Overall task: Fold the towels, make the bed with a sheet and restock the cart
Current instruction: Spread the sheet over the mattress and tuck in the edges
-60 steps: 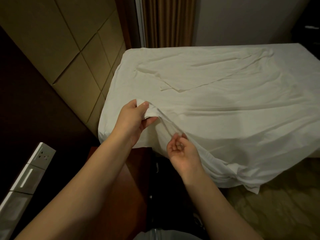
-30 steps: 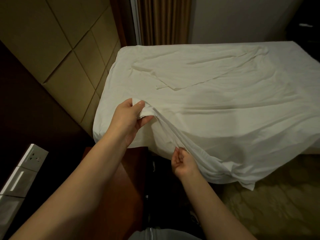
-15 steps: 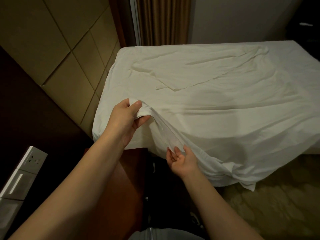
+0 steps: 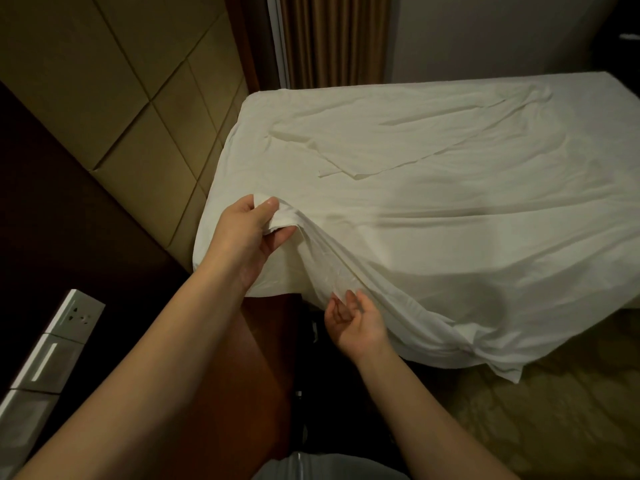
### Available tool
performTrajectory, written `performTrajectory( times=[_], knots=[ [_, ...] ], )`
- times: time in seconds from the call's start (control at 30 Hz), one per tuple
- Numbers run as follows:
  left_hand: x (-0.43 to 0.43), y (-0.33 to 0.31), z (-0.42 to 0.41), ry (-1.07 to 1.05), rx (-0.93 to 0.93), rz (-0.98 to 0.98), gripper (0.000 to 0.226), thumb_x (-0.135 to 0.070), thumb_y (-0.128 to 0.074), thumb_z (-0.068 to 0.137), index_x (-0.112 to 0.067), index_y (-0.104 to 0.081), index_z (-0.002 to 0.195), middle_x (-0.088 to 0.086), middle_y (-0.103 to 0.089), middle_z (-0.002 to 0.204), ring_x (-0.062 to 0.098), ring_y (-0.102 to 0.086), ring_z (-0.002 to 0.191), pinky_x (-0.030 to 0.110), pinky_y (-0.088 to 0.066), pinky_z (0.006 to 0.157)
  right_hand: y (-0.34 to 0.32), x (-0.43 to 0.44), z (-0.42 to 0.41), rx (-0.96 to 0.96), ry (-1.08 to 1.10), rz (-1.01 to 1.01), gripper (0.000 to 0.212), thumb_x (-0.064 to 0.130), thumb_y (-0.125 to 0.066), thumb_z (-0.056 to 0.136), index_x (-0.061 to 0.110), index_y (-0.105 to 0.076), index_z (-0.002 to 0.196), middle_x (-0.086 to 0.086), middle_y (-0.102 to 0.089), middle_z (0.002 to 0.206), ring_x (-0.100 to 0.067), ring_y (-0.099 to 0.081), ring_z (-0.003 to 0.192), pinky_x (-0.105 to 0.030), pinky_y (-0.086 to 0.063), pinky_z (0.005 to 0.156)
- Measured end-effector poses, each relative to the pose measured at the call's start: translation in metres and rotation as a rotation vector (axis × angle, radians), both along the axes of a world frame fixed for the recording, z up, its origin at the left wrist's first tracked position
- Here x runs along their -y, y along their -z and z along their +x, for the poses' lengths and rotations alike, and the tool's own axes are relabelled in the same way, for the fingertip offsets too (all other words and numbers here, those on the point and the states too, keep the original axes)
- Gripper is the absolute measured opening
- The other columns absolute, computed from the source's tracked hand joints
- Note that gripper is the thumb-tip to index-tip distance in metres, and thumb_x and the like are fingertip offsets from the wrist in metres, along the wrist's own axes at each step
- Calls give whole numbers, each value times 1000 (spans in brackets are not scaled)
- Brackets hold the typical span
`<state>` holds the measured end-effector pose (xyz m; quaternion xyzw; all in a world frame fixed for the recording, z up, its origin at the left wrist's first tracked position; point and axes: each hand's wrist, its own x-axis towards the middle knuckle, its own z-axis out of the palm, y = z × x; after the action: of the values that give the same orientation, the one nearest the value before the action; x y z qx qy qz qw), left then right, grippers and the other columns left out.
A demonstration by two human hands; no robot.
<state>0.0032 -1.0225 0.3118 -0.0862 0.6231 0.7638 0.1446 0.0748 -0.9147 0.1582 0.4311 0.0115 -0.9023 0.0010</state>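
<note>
Head view, the only one. Sheet [image 4: 433, 237] lies rumpled over the bed [image 4: 216, 237], long axis running from the headboard panels [image 4: 138, 116] on my left out to the right. Its near edge hangs off the side facing me.

My left hand [image 4: 249, 233] is at the head-end corner, fingers [image 4: 281, 234] and thumb clenched round a bunched fold of the sheet, which is lifted off the mattress. My right hand [image 4: 356, 320] sits lower and to the right, palm up and fingers released. The tips are just touching the underside of the hanging edge and grasp nothing.

From the left-hand bunch the edge slants down past my right hand to a loose corner [image 4: 512, 375] drooping onto the carpet [image 4: 571, 410]. So the right hand is the nearer one to the slack edge, and my guess is it catches that next.

Room: a bedside stand [image 4: 263, 358] sits tight under my left forearm, with the wall panels close on the left. Open floor is all on the right. A folded-back flap [image 4: 381, 150] on top is not yet smoothed, so bed-making looks early.
</note>
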Motion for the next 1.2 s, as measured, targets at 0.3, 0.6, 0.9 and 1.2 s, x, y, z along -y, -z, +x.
performTrajectory(
  times=[0.3,0.6,0.9,1.2],
  knots=[
    [-1,1,1,-18,6,4,14,-6,-48,97,-8,-56,85,3,-58,81,9,-59,69,16,-53,54,0,-26,-9,25,-54,86,24,33,-58,92,12,-55,81,-10,-57,87,-19,-55,74,-28,-54,50],
    [19,3,7,7,-43,-103,13,-10,-50,96,-11,-55,84,0,-58,79,5,-58,64,15,-50,50,9,-44,-7,90,-121,183,24,17,-43,94,5,-52,75,-8,-54,80,-15,-49,66,-22,-50,43],
    [53,35,10,-127,125,-130,20,-7,-38,99,-13,-45,82,1,-38,71,3,-32,44,12,-25,34,-10,-43,32,173,33,406,15,5,-48,94,6,-51,79,-9,-53,80,-20,-53,71,-24,-53,46],
    [92,80,36,-39,218,-283,16,-3,-41,99,-7,-46,84,7,-40,72,11,-29,51,14,-27,31,-29,-38,53,165,11,671,17,5,-44,95,8,-51,80,-8,-55,77,-19,-56,68,-29,-49,61]
  ],
)
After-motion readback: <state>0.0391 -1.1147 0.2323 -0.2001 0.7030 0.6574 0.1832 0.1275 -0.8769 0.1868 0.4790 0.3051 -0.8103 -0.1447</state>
